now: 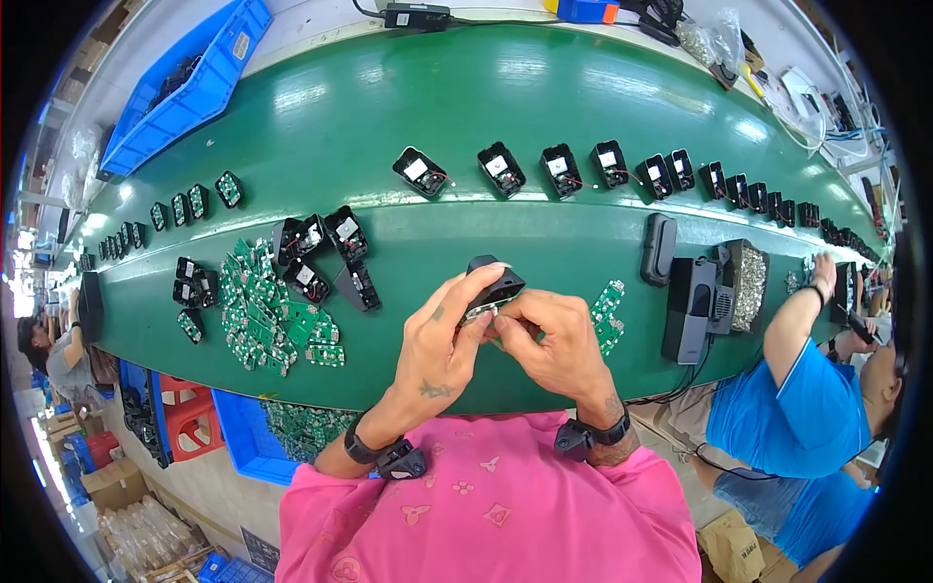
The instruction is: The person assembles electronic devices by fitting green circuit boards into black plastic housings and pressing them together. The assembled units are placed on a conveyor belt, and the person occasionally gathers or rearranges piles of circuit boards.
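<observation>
In front of my chest, my left hand (432, 335) is closed around a small black plastic housing (505, 287), tilted on its side. A strip of green circuit board (478, 312) shows at the housing's near edge. My right hand (559, 342) is closed in a pinch at that same edge; its fingertips hide whatever lies between them. Just right of it lie a few loose green circuit boards (608, 319). To the left is a pile of green circuit boards (255, 309), with several open black housings (304, 236) beside it.
A row of open black housings (501, 171) with white parts crosses the green bench (437, 87). Blue bins stand at the far left (185, 92) and below the bench edge (243, 437). A black device (686, 311) and a tray of small metal parts (746, 287) sit right, near a co-worker in blue (797, 408).
</observation>
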Available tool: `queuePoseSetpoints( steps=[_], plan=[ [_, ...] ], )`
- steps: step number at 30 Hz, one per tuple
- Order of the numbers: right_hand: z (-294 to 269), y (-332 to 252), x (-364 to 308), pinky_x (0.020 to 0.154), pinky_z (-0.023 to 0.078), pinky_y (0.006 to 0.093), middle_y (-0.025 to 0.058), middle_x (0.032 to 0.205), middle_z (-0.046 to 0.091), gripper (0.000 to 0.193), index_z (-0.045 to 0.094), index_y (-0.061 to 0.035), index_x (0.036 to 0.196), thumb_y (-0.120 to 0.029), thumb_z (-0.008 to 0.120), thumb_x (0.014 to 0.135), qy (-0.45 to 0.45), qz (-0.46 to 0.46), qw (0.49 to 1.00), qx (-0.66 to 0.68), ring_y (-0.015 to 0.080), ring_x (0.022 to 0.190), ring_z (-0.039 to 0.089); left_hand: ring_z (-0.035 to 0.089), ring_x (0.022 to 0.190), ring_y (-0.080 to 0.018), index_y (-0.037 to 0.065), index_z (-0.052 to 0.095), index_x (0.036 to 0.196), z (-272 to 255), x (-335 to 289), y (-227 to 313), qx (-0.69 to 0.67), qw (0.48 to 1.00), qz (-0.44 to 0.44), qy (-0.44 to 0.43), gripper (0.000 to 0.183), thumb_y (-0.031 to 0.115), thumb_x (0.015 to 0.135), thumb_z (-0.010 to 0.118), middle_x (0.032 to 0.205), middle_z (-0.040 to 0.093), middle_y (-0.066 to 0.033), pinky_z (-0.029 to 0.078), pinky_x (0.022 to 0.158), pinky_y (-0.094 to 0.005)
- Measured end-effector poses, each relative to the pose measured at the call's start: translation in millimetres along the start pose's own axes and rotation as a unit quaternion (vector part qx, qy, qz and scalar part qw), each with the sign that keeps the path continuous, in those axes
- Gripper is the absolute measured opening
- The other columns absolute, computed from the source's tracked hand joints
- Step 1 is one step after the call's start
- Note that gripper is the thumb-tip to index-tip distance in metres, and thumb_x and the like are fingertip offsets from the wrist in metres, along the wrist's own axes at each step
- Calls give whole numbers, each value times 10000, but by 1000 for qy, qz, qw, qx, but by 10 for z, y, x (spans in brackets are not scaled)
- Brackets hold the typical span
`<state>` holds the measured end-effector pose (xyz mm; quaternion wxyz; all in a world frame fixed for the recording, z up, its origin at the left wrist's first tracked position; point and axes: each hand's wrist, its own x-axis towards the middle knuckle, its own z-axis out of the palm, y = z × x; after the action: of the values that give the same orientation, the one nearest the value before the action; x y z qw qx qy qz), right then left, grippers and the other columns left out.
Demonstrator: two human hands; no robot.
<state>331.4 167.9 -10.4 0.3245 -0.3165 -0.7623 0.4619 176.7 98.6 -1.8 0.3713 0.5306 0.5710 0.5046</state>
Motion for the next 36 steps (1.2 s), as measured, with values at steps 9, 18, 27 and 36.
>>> queuePoseSetpoints(
  steps=[9,18,27,36],
  plan=[
    [119,229,-8,491,432,350,130,695,614,50,633,14,821,-14,662,850,42,-38,996,-70,235,527,578,688,960,-279,36,513,1389,91,55,-225,167,984,65,15,478,-41,922,578,1211,634,-188,577,790,-346],
    [18,450,-64,528,519,282,130,758,686,206,588,65,954,-128,662,962,28,205,965,161,131,589,653,686,887,-129,105,407,1488,146,160,-302,-186,970,-153,-44,666,-83,876,592,1269,581,-95,566,662,-215],
    [68,373,-8,558,502,238,39,760,650,102,626,41,988,-58,642,969,169,97,930,311,94,664,629,683,840,-122,97,488,1406,211,357,-250,-89,987,-131,18,660,-134,808,646,1204,642,-117,596,657,-272],
    [-294,647,19,382,356,213,-10,557,557,309,570,-46,717,-176,664,981,129,232,890,371,43,431,476,660,787,-87,82,625,1289,423,506,-266,43,994,-90,-37,585,-126,743,662,1363,503,-155,521,580,-208]
  ],
)
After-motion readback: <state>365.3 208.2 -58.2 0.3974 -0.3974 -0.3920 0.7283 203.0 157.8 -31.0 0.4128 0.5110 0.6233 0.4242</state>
